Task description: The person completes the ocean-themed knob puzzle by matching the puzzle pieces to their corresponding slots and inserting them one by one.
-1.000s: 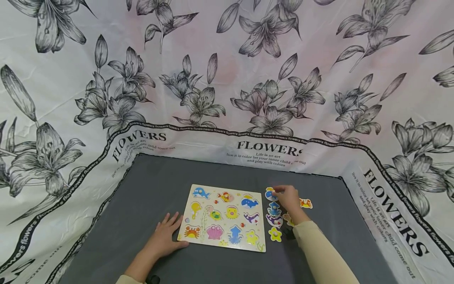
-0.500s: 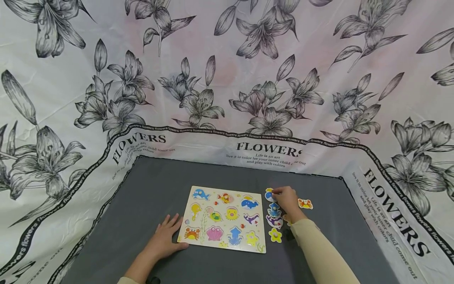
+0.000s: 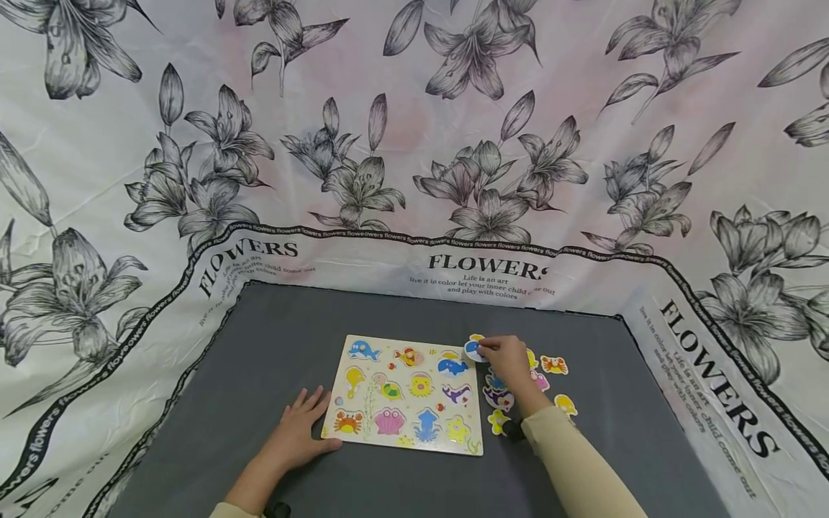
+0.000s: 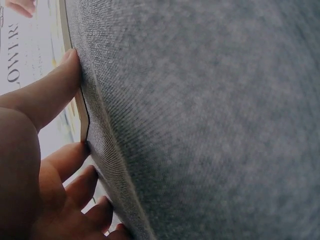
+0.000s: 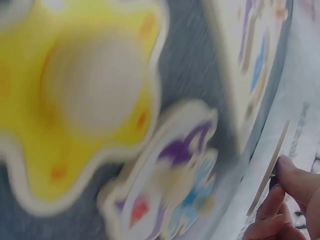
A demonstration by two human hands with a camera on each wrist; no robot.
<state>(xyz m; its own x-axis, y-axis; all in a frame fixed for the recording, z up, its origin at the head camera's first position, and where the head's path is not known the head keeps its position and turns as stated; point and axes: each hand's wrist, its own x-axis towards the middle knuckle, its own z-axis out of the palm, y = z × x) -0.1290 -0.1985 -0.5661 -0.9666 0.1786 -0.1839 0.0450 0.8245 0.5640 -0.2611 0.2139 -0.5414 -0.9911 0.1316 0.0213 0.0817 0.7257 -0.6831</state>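
Left hand [image 3: 295, 430] loosely splayed against one puzzle board [image 3: 408, 404], right hand [image 3: 510, 365] in a pinch on one blue piece [image 3: 472, 350].

This is a small screened-off place: a wrinkled white curtain printed with black lilies and the word FLOWERS [image 3: 388, 208] surrounds a dark grey, woven-textured worktop [image 3: 291, 320] on three sides. Which kind of room, I cannot tell.
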